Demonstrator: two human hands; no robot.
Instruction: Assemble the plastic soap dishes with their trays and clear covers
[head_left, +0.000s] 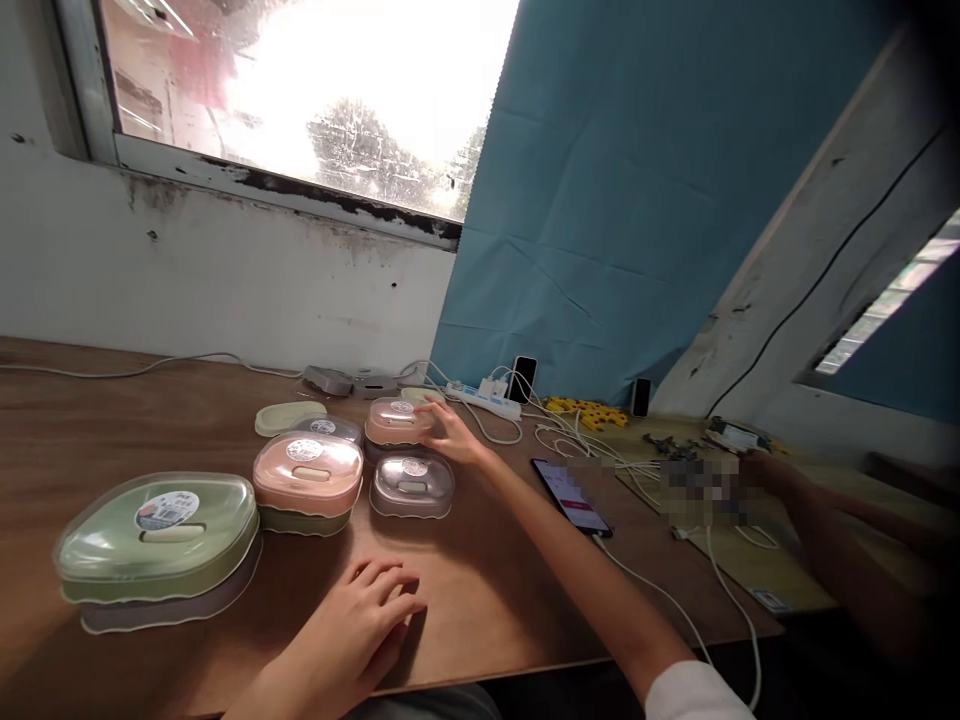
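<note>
My right hand (pixel 454 438) reaches forward with its fingers bent round the right side of a small pink lidded box (pixel 396 422), which has a clear cover and a round label. A small grey-purple lidded box (pixel 412 487) sits just in front of it. Nearer to me, my left hand (pixel 367 615) rests over the table, fingers slightly bent and apart, holding nothing. To its upper left, a larger pink lidded box (pixel 309 468) sits on a dark green base. A big green lidded box (pixel 161 535) stands at the left on a grey-purple base.
Behind the boxes lie a pale green lid (pixel 289 416) and grey pieces (pixel 373 385) by the wall. A white power strip (pixel 484 398), cables and a lit phone (pixel 571 497) are on the right. Beyond, another person's hand (pixel 772 485) is at work.
</note>
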